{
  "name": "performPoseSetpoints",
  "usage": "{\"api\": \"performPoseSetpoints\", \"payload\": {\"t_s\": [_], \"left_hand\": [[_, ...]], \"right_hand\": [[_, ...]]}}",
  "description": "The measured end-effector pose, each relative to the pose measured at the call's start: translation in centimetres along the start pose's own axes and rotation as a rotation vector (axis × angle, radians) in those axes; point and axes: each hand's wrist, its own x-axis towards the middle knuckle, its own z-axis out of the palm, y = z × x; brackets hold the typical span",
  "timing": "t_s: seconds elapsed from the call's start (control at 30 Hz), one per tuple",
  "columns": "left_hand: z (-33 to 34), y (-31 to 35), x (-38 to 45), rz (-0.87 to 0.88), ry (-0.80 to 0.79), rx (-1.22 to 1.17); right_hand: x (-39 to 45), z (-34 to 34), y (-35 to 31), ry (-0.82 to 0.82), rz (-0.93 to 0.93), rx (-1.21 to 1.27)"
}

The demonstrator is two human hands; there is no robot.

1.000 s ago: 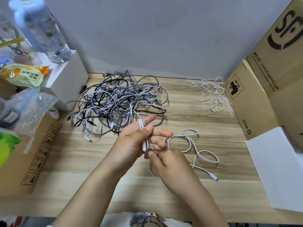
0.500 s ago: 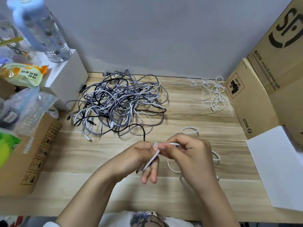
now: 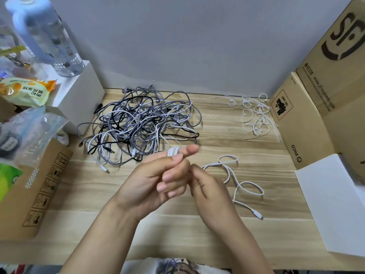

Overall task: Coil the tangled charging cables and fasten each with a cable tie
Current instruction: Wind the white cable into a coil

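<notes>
White cable [image 3: 233, 176]: several turns wound round left hand [image 3: 158, 178] fingers, thumb pinching loops; remainder trails right across bench [image 3: 217, 226]. Right hand [image 3: 207, 191] curled beside left, grip hidden, cannot tell. Tangled cable pile [image 3: 142, 125] behind; cable ties [image 3: 254, 115] far right.

Home desk corner: wooden tabletop [image 3: 177, 224], shipping cartons [image 3: 320, 107], snack packet [image 3: 23, 91], water bottle [image 3: 49, 36].

— What's behind the work area on my feed?
— I see a plain grey-white painted wall [image 3: 197, 46] meeting a light wood-grain counter [image 3: 177, 230].
— And the light?
— Soft and even from where I watch; tall brown cardboard boxes [image 3: 331, 95] close off the right side.
</notes>
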Motion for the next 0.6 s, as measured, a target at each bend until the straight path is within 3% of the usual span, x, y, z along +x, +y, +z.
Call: {"api": "performPoseSetpoints", "payload": {"t_s": [0.1, 0.27, 0.43, 0.6], "left_hand": [[0.6, -0.1, 0.5, 0.142, 0.3, 0.201], [-0.8, -0.9, 0.9, 0.103, 0.415, 0.567], [-2.8, -1.0, 0.0, -0.11, 0.436, 0.92], [-2.0, -0.8, -0.1, -0.143, 0.282, 0.977]], "right_hand": [[-0.4, 0.6, -0.3, -0.116, 0.0, -0.078], [-0.9, 0.1, -0.6, -0.178, 0.017, -0.129], [-1.0, -1.1, -1.1, -0.076, 0.014, 0.055], [-0.6, -1.8, -1.2, 0.067, -0.047, 0.17]]}}
